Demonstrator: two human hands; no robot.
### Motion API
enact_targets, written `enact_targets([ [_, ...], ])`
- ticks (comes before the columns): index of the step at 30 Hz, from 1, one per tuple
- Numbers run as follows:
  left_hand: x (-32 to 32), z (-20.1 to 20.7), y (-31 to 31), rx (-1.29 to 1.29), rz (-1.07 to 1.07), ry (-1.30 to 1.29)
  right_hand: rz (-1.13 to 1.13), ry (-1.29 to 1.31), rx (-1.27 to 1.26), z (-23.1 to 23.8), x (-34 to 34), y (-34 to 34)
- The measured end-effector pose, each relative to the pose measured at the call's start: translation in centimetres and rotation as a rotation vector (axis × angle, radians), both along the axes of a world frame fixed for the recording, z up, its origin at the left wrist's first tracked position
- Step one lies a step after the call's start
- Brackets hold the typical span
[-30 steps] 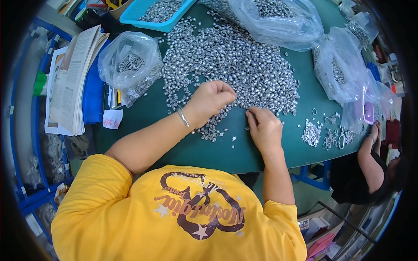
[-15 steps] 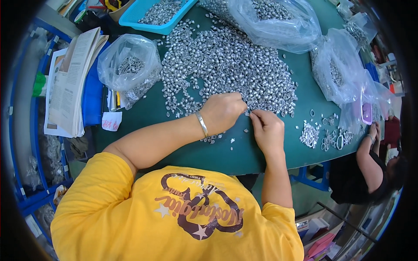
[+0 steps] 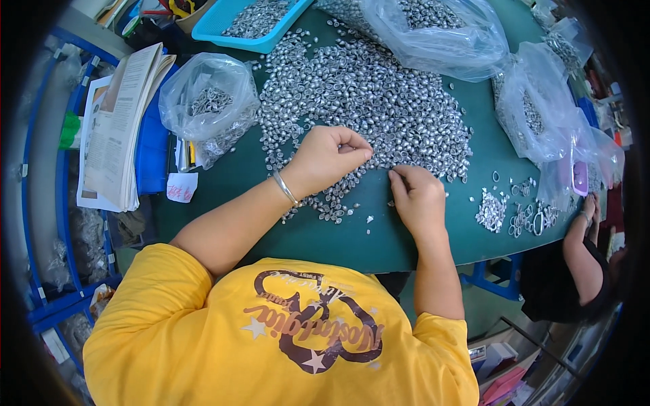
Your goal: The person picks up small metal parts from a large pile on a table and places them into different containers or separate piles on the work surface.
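Note:
A broad heap of small, shiny silver oval pieces (image 3: 379,101), some showing hollow undersides, covers the middle of the green table. At its near edge, my left hand (image 3: 328,159) is closed in a pinch of thumb and forefinger. Whatever sits between those fingertips is too small to make out. A short gap to the right, my right hand (image 3: 421,197) also has its thumb and fingers pressed together, their content hidden. Several loose oval pieces (image 3: 332,206) lie beneath and beside my left wrist. Tiny pale bits (image 3: 370,220) are on the table between my forearms.
A blue basket (image 3: 271,42) and clear plastic bags of metal pieces (image 3: 450,57) stand behind the heap. Another bag (image 3: 203,111) and stacked papers (image 3: 122,128) are at left. Small pale pieces (image 3: 491,211) and rings (image 3: 525,220) lie at right, near another person's arm (image 3: 579,237).
My hands, fingertips nearly touching before, have come apart. The left one moved left and slightly away from me, while the right stays near its place. The whole view has shifted a little.

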State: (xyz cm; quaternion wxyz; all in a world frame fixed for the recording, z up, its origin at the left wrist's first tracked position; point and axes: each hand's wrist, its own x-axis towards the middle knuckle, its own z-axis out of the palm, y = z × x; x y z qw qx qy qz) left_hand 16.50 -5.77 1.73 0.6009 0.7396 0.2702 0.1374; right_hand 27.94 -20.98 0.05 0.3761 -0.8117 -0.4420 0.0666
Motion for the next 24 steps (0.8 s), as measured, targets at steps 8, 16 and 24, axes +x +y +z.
enact_targets([
  [8, 1.9, -2.0, -1.8, 0.853, -0.26, -0.118, -0.036, 0.453, 0.059, 1.0, 1.3, -0.3],
  [16, 1.9, -2.2, -1.6, 0.728, -0.214, -0.18, 0.067, -0.085, -0.099, 0.6, 1.0, -0.3],
  [24, -0.6, 0.7, 0.7, -0.89, 0.131, -0.18, 0.062, 0.012, -0.008, 0.8, 0.6, -0.1],
])
